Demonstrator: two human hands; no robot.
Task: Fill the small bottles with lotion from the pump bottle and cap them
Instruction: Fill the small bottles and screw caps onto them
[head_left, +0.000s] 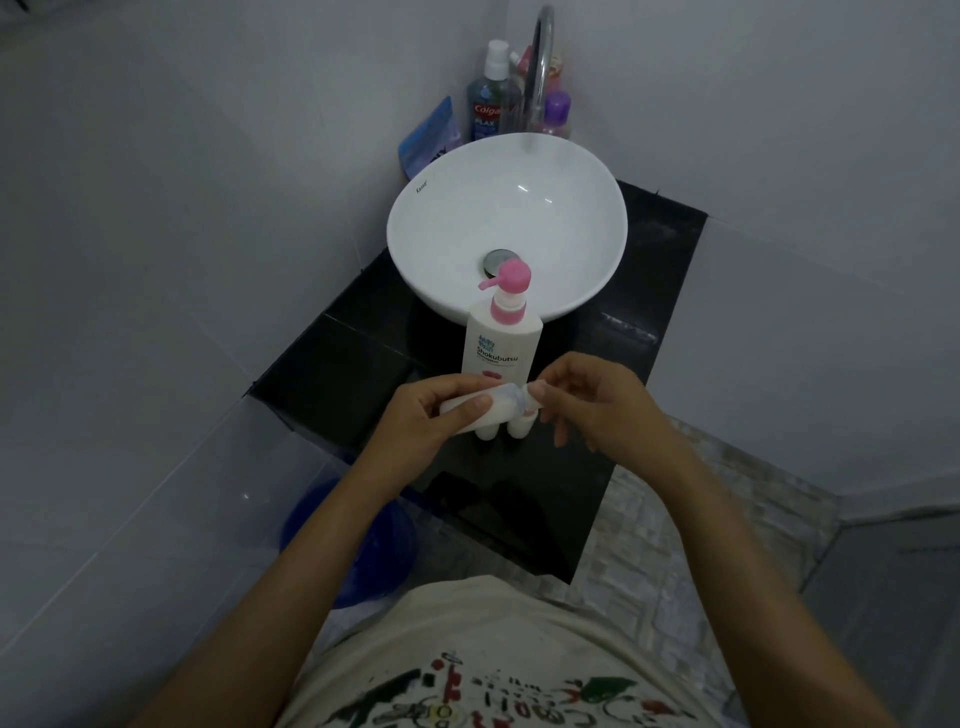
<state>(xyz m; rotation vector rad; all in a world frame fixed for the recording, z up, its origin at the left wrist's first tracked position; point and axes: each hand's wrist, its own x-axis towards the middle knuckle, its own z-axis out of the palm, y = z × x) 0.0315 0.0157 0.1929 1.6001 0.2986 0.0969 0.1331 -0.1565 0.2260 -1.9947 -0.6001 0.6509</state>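
Lying on its side above the black counter, a small bottle of white lotion has its long axis running left to right, neck toward the right. Left hand: fingers and thumb curled round the bottle's body, forearm coming up from lower left. Right hand: thumb and forefinger pinching a pale cap at the bottle's neck, other fingers loosely spread, forearm coming up from lower right. Two more small bottles stand upright just beneath the hands. Pump bottle: upright behind them, pink spout pointing left, in front of the white sink.
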